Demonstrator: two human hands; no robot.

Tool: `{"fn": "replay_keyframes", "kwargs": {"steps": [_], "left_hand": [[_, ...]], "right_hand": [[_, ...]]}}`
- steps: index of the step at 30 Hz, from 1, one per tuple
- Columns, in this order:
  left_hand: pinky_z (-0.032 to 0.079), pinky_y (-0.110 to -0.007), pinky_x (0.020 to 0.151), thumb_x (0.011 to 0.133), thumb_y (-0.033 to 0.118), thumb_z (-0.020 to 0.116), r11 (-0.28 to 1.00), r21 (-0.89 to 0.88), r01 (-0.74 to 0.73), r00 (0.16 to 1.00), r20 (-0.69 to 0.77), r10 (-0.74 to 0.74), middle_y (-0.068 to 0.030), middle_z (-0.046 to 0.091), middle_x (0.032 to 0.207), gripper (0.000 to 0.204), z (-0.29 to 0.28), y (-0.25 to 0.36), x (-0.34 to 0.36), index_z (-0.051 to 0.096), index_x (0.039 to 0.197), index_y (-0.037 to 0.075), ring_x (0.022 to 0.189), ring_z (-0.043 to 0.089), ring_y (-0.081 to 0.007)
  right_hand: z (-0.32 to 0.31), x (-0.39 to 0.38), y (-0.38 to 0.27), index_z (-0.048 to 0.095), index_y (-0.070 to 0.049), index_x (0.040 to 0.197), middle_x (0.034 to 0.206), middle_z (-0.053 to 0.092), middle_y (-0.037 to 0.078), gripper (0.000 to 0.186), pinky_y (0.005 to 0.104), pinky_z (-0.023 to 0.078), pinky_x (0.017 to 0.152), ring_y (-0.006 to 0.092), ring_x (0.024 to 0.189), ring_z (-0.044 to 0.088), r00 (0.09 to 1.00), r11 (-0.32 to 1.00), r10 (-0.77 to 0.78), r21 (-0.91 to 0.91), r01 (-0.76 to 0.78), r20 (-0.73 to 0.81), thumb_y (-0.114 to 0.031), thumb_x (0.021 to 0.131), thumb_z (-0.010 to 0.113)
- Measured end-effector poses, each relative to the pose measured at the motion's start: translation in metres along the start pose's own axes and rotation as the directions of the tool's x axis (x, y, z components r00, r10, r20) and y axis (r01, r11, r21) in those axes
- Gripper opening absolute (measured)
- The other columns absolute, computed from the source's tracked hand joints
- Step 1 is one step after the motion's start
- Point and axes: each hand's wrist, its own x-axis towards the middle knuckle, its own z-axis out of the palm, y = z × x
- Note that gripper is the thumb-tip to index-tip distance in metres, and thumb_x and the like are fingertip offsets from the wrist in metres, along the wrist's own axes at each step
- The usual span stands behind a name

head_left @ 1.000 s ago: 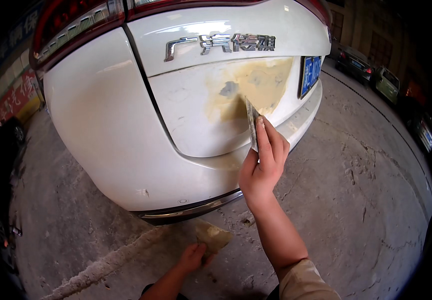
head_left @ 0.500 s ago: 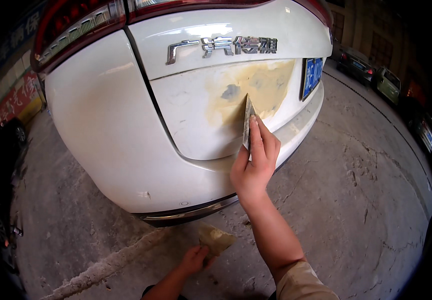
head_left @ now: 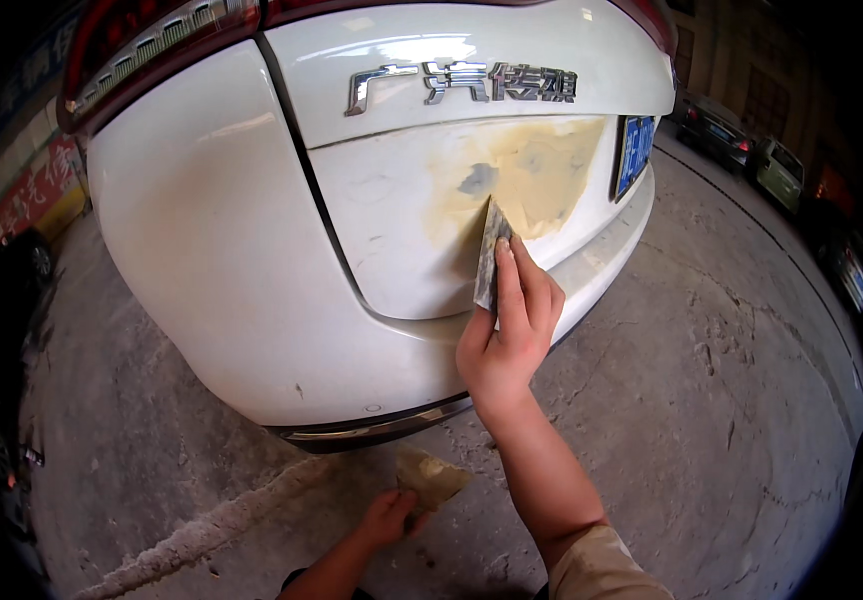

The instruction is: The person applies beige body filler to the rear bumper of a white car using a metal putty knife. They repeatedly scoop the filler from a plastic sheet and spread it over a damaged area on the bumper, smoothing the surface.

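A flat, smeared spreader (head_left: 489, 265) is pinched between the thumb and fingers of the right hand (head_left: 514, 340), its upper tip seen at the lower part of a tan filler patch (head_left: 547, 190) on the white tailgate (head_left: 392, 265); whether contact is made cannot be told. Below the bumper (head_left: 352, 370), a filler-smeared plate (head_left: 434, 480) is gripped by the left hand (head_left: 390, 515), over concrete floor (head_left: 672, 430).
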Motion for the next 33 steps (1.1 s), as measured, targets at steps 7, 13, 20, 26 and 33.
{"fn": "replay_keyframes", "kwargs": {"steps": [7, 13, 20, 26, 33], "left_hand": [[0.039, -0.027, 0.047, 0.101, 0.033, 0.035, 0.997, 0.056, 0.044, 0.999, 0.007, -0.045, -0.0053, 0.058, 0.065, 0.042, -0.002, 0.006, 0.0, 0.062, 0.099, 0.0, 0.051, 0.05, -0.0125], [0.04, -0.028, 0.047, 0.101, 0.035, 0.035, 0.995, 0.071, 0.076, 0.997, -0.014, -0.075, -0.0072, 0.058, 0.065, 0.045, -0.003, 0.008, 0.0, 0.06, 0.1, -0.002, 0.051, 0.052, -0.0148], [0.039, -0.024, 0.047, 0.101, 0.033, 0.039, 0.997, -0.041, 0.07, 0.998, -0.008, -0.07, -0.0032, 0.061, 0.072, 0.041, -0.004, 0.006, 0.0, 0.066, 0.102, 0.002, 0.052, 0.049, -0.0089], [0.038, -0.024, 0.048, 0.102, 0.032, 0.039, 0.998, 0.004, 0.062, 0.998, 0.027, -0.062, -0.0025, 0.06, 0.069, 0.04, -0.004, 0.007, -0.001, 0.065, 0.1, 0.002, 0.053, 0.049, -0.0084], [0.038, -0.024, 0.049, 0.101, 0.033, 0.041, 0.998, -0.013, 0.056, 0.998, 0.035, -0.055, -0.0022, 0.059, 0.067, 0.039, 0.0, 0.003, 0.0, 0.065, 0.099, 0.003, 0.052, 0.049, -0.0086]], "right_hand": [[0.007, -0.007, 0.002, 0.058, -0.003, 0.123, 0.128, 0.053, 0.016, 0.062, 0.0413, 0.042, 0.092, 0.0338, 0.103, 0.049, 0.999, 1.0, -0.027, -0.006, 0.027, -0.019, 0.01, 0.063, 0.051], [0.008, -0.008, -0.001, 0.06, -0.003, 0.121, 0.126, 0.054, 0.016, 0.06, 0.0401, 0.042, 0.091, 0.0325, 0.101, 0.049, 0.999, 0.999, -0.044, -0.027, 0.043, -0.018, 0.008, 0.063, 0.052], [0.006, -0.007, -0.004, 0.063, -0.004, 0.118, 0.125, 0.057, 0.014, 0.056, 0.0368, 0.042, 0.089, 0.03, 0.099, 0.05, 0.998, 0.996, -0.066, -0.052, 0.066, -0.003, 0.009, 0.065, 0.053], [0.003, -0.007, -0.006, 0.065, -0.005, 0.116, 0.123, 0.058, 0.013, 0.054, 0.0354, 0.042, 0.087, 0.0289, 0.098, 0.051, 0.996, 0.995, -0.086, -0.058, 0.087, 0.014, 0.008, 0.065, 0.055], [-0.002, -0.006, -0.004, 0.064, -0.003, 0.115, 0.122, 0.059, 0.012, 0.057, 0.0371, 0.042, 0.09, 0.0294, 0.1, 0.052, 0.989, 0.989, -0.137, -0.039, 0.139, 0.051, 0.01, 0.061, 0.051]]}}
